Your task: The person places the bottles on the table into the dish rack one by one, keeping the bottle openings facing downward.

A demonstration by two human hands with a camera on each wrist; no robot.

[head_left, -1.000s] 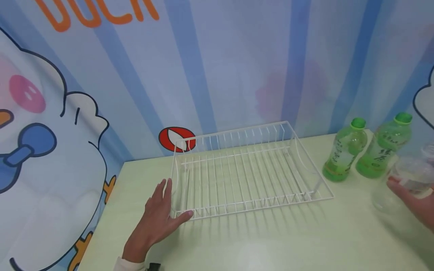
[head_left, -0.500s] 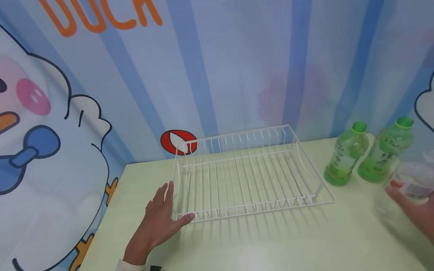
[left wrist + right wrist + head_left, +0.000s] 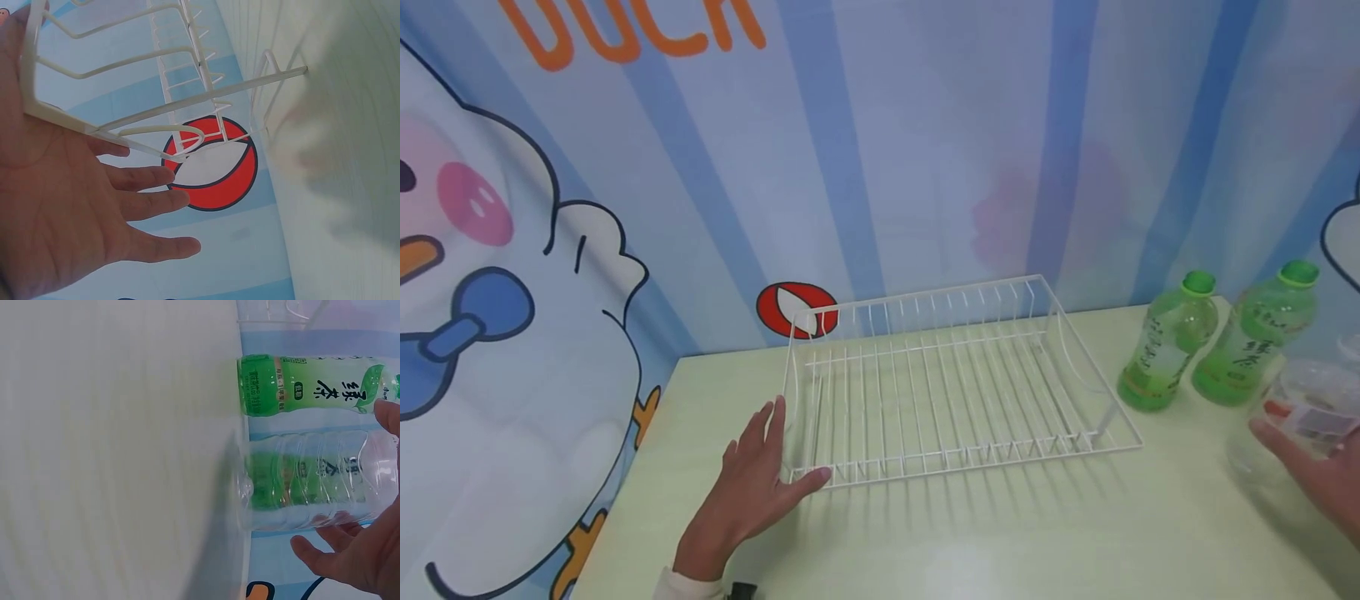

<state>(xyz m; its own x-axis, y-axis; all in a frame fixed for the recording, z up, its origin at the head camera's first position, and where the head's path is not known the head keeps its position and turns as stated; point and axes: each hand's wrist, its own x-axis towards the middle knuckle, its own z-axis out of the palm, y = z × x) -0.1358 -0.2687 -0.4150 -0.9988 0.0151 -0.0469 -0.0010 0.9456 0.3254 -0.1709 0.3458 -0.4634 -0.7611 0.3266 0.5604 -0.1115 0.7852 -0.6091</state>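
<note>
Wire rack (image 3: 967, 467) sits towards the back edge of the bench (image 3: 962, 542), its long front rim facing you; compared with a second ago almost nothing has shifted, save a slight drift of the head view and a sharper outline on the clear bottle (image 3: 1303, 387). Your left hand (image 3: 752, 483) stays at the rack's front left corner, thumb over the rim, fingers straight and apart along the left end, not clamped round the wire; your right hand (image 3: 1318, 479) keeps its grip on the clear bottle, thumb on one side, fingers on the other. That bottle is roughly upright, to the right of the rack and further from the back edge than the left green bottle (image 3: 1167, 346) and right green bottle (image 3: 1255, 337), which stand just beside each other; whether its base touches the bench, I cannot tell. For the work in hand, this steadiness reads as a brief pause; the rack looks braced, one bottle is held, and both green ones stand untouched.
</note>
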